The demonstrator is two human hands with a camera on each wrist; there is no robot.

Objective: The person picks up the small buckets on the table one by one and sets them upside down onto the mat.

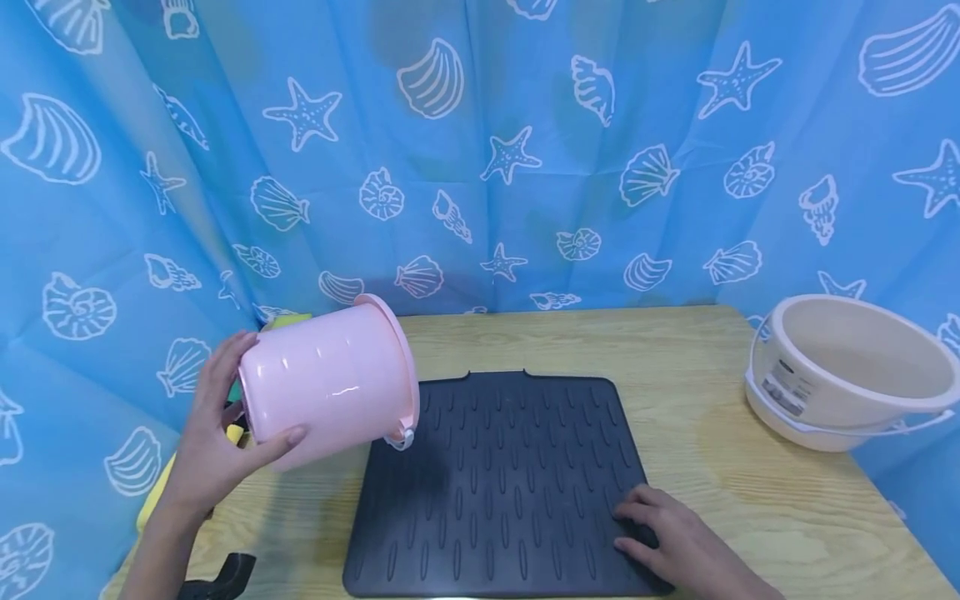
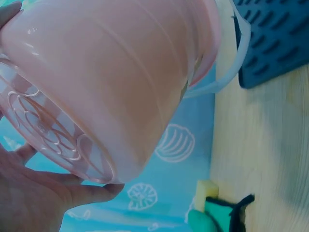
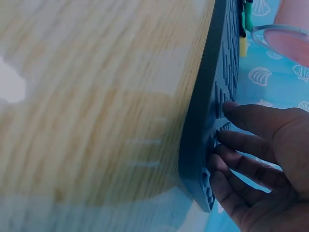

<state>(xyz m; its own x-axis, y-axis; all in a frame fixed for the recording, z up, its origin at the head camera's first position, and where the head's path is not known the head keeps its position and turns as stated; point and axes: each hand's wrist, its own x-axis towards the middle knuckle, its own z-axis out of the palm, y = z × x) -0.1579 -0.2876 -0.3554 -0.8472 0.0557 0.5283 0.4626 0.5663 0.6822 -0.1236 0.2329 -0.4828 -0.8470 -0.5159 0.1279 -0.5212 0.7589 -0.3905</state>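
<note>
A pink bucket [image 1: 322, 383] is tilted on its side in the air, its mouth toward the right. My left hand [image 1: 213, 433] grips it round the base, thumb on the near side and fingers over the far side. In the left wrist view the bucket's ringed bottom [image 2: 46, 128] faces my palm, and its pale handle [image 2: 229, 72] hangs off the rim. A dark ridged mat [image 1: 495, 475] lies flat on the table. At its near right corner my right hand [image 1: 667, 533] rests with loosely bent fingers, the fingertips [image 3: 227, 108] touching the ridged surface.
On the right of the wooden table [image 1: 697, 400] stands a large beige bucket [image 1: 817, 400] with a wire handle. A black curved object [image 1: 225, 579] lies at the near left. Yellow and green items [image 2: 212, 210] sit behind my left hand. A blue shell-patterned curtain [image 1: 480, 167] closes off the back.
</note>
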